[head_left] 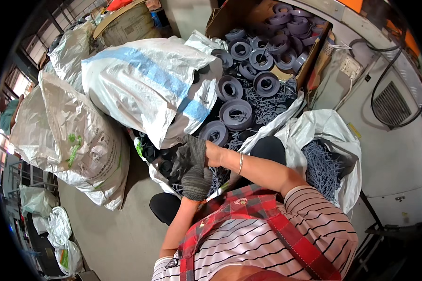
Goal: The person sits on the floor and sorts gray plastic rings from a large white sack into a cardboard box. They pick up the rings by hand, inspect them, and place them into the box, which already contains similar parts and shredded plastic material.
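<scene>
Both hands wear dark knit gloves; the left hand and right hand meet above small grey plastic pieces in an open sack; their grip cannot be told. Grey rings lie just beyond; a white woven bag stands beside them.

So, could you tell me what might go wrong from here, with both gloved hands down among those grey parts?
1. The grey rings lie heaped loosely against the cardboard box; reaching below could perhaps start some sliding onto the hands.
2. The left hand and right hand work close together over thin grey sprue pieces; these might snag the knit gloves.
3. The big white sack leans over the pile and could slump onto it.
</scene>
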A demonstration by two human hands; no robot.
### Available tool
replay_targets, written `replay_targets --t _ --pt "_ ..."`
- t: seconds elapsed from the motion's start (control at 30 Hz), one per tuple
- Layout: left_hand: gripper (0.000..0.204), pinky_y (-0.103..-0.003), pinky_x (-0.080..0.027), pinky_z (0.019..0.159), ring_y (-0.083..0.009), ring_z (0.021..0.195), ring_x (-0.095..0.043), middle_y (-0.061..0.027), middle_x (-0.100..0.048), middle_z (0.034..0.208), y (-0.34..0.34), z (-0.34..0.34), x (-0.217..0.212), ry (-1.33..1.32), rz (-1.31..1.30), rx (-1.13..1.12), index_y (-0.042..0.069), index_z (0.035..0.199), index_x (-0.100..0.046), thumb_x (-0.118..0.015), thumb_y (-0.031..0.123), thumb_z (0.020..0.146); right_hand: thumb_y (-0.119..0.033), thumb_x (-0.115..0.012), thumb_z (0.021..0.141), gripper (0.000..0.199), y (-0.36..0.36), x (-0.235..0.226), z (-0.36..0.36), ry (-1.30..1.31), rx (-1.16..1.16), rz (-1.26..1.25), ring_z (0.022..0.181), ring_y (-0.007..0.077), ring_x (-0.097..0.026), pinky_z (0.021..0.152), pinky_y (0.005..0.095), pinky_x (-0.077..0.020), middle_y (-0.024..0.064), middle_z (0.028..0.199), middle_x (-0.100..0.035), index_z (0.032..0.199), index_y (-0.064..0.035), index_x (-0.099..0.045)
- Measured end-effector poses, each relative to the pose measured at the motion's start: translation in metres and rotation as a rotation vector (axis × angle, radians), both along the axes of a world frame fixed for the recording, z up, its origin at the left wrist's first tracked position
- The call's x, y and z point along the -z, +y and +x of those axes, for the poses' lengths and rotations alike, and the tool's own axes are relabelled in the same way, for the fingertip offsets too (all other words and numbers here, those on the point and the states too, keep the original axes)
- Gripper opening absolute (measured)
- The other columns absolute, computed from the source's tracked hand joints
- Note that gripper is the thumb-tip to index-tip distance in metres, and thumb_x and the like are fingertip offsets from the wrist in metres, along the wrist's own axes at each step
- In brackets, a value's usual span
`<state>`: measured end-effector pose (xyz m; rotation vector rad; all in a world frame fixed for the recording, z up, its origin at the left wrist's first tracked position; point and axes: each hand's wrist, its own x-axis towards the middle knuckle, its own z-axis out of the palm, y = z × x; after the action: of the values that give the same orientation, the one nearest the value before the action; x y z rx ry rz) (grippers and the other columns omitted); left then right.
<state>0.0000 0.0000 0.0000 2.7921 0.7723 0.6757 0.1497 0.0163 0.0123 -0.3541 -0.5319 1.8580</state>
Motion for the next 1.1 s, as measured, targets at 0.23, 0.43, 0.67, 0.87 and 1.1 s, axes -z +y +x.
replay_targets --t 0.23,0.43,0.67,0.87,1.1 --pt "0.017 -0.044 -0.042 0.055 -0.0373 0.063 -0.054 -0.0216 -0.056 0.069 -0.015 0.015 -0.006 -0.322 -0.212 0.141 -0.001 0.091 -0.055 -0.051 0.014 0.083 -0.027 -0.047 0.09 0.033 -0.004 0.005 -0.001 0.047 -0.1 0.018 0.09 0.0166 -0.059 0.08 0.0314 -0.0478 0.0064 0.107 -0.061 0.112 -0.0037 -0.057" --pt "0.014 -0.044 -0.04 0.054 -0.0364 0.063 -0.054 -0.0189 -0.057 0.071 -0.021 0.014 -0.02 -0.141 -0.47 0.255 0.001 0.076 -0.058 -0.054 0.013 0.081 -0.025 -0.048 0.088 0.043 0.005 0.0 0.004 0.139 -0.01 0.107 0.103 0.022 -0.056 0.088 0.0356 -0.0463 0.0119 0.122 -0.052 0.125 -0.0022 -0.045" --pt "0.015 -0.036 -0.044 0.057 -0.029 0.061 -0.055 -0.0141 -0.057 0.067 0.0 0.024 -0.051 -0.614 -0.33 -0.1 0.002 0.076 -0.06 -0.071 0.012 0.071 -0.024 -0.051 0.077 0.044 -0.007 -0.01 0.026 -1.92 0.458 1.009 0.119 0.0305 -0.041 0.1 0.0384 -0.0314 0.0193 0.124 -0.046 0.116 -0.0035 -0.051" --pt "0.015 -0.026 -0.045 0.063 -0.0118 0.066 -0.053 -0.0058 -0.06 0.073 0.023 0.023 -0.036 -0.424 -0.555 -0.026 -0.001 0.085 -0.061 -0.069 0.004 0.073 -0.027 -0.052 0.075 0.037 -0.002 0.034 0.033 -1.888 0.512 0.928 0.104 0.0346 -0.051 0.092 0.041 -0.0385 0.018 0.107 -0.058 0.103 -0.0038 -0.058" --pt "0.007 -0.022 -0.041 0.057 -0.0063 0.065 -0.048 0.0016 -0.057 0.072 0.022 0.024 -0.025 -0.271 -0.638 0.161 0.0 0.082 -0.061 -0.063 0.006 0.079 -0.045 -0.059 0.072 0.077 0.003 -0.013 0.037 -1.986 0.51 0.993 0.11 0.0445 -0.042 0.093 0.0486 -0.0343 0.0294 0.129 -0.035 0.129 -0.0027 -0.031"
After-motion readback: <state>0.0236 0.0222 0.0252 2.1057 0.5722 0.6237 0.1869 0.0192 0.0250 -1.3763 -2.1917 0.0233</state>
